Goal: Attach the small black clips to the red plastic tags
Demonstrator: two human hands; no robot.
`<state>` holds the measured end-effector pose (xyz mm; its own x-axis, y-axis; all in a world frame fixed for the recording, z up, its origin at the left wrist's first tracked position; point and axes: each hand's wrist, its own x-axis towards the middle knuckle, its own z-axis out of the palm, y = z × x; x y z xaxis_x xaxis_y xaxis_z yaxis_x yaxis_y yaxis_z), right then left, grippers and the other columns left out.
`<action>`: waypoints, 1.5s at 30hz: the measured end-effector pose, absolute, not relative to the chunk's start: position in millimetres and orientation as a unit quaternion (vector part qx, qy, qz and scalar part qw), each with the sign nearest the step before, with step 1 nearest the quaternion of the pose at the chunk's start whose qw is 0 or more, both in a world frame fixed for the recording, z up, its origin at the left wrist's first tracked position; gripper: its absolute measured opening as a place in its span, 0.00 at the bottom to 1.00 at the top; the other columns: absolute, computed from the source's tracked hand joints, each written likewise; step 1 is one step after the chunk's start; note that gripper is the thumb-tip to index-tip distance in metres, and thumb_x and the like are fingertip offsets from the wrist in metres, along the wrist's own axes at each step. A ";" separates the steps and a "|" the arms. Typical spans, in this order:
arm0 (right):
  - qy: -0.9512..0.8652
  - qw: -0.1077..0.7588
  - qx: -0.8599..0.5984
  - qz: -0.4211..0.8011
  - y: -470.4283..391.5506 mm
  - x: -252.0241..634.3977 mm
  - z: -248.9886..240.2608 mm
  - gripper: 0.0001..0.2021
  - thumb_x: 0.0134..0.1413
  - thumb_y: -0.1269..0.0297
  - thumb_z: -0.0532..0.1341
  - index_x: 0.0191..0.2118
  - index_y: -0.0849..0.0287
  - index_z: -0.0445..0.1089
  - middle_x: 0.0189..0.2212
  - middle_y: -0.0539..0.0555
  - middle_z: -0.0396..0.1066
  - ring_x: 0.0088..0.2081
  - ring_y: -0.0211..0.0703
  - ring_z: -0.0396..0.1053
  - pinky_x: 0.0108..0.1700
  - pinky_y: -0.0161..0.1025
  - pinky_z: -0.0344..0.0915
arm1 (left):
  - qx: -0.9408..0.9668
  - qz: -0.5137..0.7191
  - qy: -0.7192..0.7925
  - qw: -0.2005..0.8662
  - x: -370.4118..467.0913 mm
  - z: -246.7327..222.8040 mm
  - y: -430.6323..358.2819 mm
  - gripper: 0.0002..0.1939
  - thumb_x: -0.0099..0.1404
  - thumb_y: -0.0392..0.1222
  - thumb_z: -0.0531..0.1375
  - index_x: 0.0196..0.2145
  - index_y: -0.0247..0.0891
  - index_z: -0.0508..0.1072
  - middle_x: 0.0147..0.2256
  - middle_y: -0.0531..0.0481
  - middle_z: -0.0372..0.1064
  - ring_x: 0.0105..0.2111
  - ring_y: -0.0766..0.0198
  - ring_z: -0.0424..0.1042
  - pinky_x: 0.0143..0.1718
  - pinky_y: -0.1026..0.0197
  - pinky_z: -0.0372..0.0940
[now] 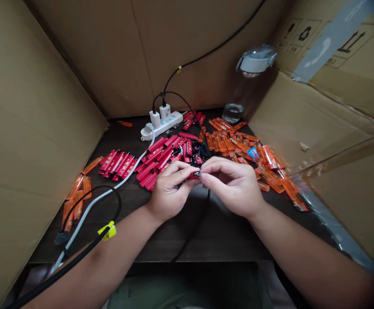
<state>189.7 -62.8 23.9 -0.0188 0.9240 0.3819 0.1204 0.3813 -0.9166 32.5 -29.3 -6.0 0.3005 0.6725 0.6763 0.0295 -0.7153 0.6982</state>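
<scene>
Over the middle of the dark table, my left hand (171, 189) is closed round a small red lighter (194, 174), most of it hidden by the fingers. The lighter's metal end points right. My right hand (233, 184) pinches at that end with thumb and forefinger, and the two hands nearly meet. What exactly sits between the right fingertips is too small to tell. Just beyond the hands lie a pile of red lighter bodies (155, 161) and a heap of small black and metal parts (203, 150).
Orange lighters (227, 139) spread over the right, with more orange ones (77, 193) at left. A red row (118, 164) lies beside a white cable (110, 193). Behind stand a white power strip (164, 124) and a clear bottle (235, 111). Cardboard walls (39, 107) enclose the table.
</scene>
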 end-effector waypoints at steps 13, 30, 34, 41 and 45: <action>-0.527 0.548 -0.407 0.506 -64.4 190.1 24.6 0.07 0.44 0.64 0.68 0.25 0.61 0.71 0.23 0.51 0.70 0.23 0.36 0.67 0.26 0.36 0.67 | 0.721 0.482 0.236 0.438 32.5 -1.5 -34.2 0.07 0.61 0.38 0.63 0.37 0.39 0.79 0.32 0.48 0.70 0.33 0.66 0.69 0.34 0.63 0.67; -0.634 0.539 -0.393 0.391 -68.0 192.7 29.1 0.06 0.52 0.65 0.64 0.27 0.60 0.72 0.24 0.52 0.69 0.25 0.38 0.68 0.27 0.36 0.67 | 0.739 0.486 0.231 0.406 30.2 5.7 -36.5 0.07 0.62 0.39 0.62 0.37 0.39 0.79 0.32 0.47 0.70 0.32 0.66 0.69 0.35 0.63 0.68; -0.544 0.539 -0.362 0.531 -64.0 193.8 24.8 0.08 0.47 0.62 0.68 0.26 0.61 0.71 0.22 0.49 0.68 0.21 0.36 0.68 0.24 0.35 0.67 | 0.740 0.484 0.219 0.413 30.6 5.3 -35.8 0.07 0.62 0.41 0.62 0.36 0.40 0.79 0.31 0.48 0.69 0.32 0.66 0.69 0.35 0.63 0.68; -0.540 0.540 -0.365 0.532 -62.6 193.8 23.6 0.09 0.43 0.64 0.70 0.25 0.62 0.72 0.21 0.49 0.69 0.20 0.35 0.67 0.23 0.35 0.67 | 0.740 0.487 0.206 0.416 31.9 3.4 -34.6 0.06 0.61 0.41 0.63 0.35 0.40 0.79 0.30 0.49 0.69 0.30 0.67 0.69 0.32 0.64 0.67; -0.537 0.541 -0.367 0.533 -60.4 196.4 23.2 0.08 0.46 0.64 0.69 0.26 0.61 0.71 0.20 0.49 0.68 0.20 0.36 0.67 0.24 0.36 0.67 | 0.732 0.478 0.237 0.424 29.0 4.3 -30.8 0.06 0.59 0.41 0.64 0.34 0.39 0.79 0.32 0.48 0.71 0.32 0.65 0.70 0.35 0.62 0.67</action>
<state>196.4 -60.4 23.2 -0.1455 0.9710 0.1899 -0.1826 0.1623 -0.9697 29.0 -30.8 4.3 0.4304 0.7519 0.4994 -0.0593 -0.5285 0.8468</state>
